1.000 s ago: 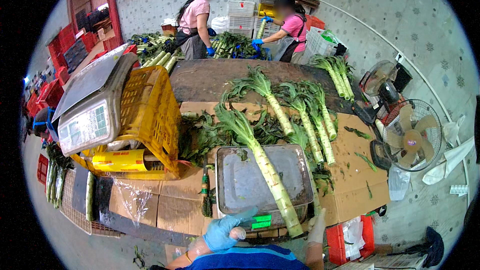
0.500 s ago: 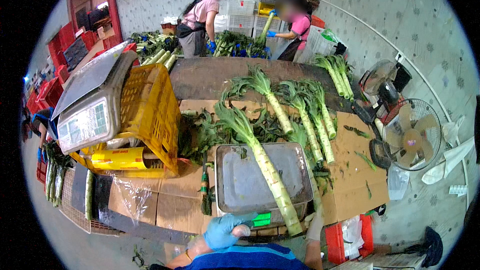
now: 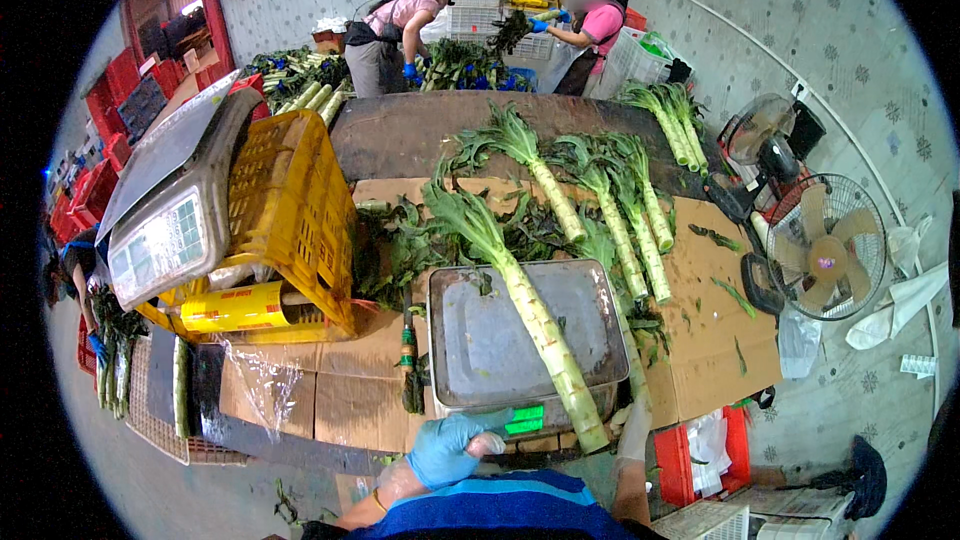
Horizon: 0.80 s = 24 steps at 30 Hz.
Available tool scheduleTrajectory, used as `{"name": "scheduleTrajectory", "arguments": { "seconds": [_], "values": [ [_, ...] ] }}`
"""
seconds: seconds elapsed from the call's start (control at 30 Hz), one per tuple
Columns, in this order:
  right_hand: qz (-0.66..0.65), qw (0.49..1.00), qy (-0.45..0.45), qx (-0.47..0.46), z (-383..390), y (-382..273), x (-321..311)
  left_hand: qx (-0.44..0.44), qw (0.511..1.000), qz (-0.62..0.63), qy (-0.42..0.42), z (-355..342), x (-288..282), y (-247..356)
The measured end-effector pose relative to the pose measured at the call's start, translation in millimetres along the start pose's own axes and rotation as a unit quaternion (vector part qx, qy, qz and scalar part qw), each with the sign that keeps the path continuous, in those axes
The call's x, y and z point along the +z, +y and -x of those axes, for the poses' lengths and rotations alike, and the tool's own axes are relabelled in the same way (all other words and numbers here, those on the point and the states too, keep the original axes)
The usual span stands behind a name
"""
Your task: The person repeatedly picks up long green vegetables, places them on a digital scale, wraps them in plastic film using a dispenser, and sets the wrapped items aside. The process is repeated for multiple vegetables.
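Observation:
A long celtuce stalk (image 3: 545, 340) with leaves at its far end lies slantwise across the metal pan of a scale (image 3: 480, 350). Its bare lower end sticks out over the pan's near edge. My left hand (image 3: 448, 450), in a blue glove with the thumb tip showing, is beside the scale's green-lit display (image 3: 525, 419). Its fingers stretch to the right and nothing shows in them. At the pan's near right corner, my right hand (image 3: 632, 432), in a pale glove, closes round the lower end of another celtuce stalk (image 3: 634, 372); its fingers are partly hidden.
Several leafy celtuce stalks (image 3: 628, 240) lie beyond the scale on cardboard (image 3: 700, 340). A yellow crate (image 3: 300, 190) bearing a second scale (image 3: 165, 240) stands left, a fan (image 3: 825, 245) right, a red bin (image 3: 735, 440) near right. Two co-workers (image 3: 395, 25) handle stalks at the back.
My view has tipped slightly, so the table sits higher in it. Both hands stay about in place. The back-left co-worker bends lower; the back-right one has tilted an upright stalk down.

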State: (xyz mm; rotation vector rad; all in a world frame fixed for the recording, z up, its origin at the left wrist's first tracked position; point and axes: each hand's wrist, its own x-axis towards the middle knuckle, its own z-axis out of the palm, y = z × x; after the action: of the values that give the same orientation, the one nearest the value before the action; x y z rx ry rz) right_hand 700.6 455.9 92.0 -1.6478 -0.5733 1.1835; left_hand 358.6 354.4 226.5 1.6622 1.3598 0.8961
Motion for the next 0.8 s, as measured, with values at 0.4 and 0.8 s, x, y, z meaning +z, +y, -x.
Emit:
{"name": "scheduleTrajectory", "arguments": {
  "seconds": [0.4, 0.8],
  "values": [
    [0.029, 1.000, -0.006, -0.003, 27.6, -37.4, 2.2, 0.023, 0.997, -0.022, 0.067, 7.2, -15.4, -1.1],
    [0.079, 0.992, -0.070, -0.073, 55.8, -76.7, 16.3, 0.019, 0.993, -0.084, 0.081, 8.5, -9.1, -2.2]
  ]
}}
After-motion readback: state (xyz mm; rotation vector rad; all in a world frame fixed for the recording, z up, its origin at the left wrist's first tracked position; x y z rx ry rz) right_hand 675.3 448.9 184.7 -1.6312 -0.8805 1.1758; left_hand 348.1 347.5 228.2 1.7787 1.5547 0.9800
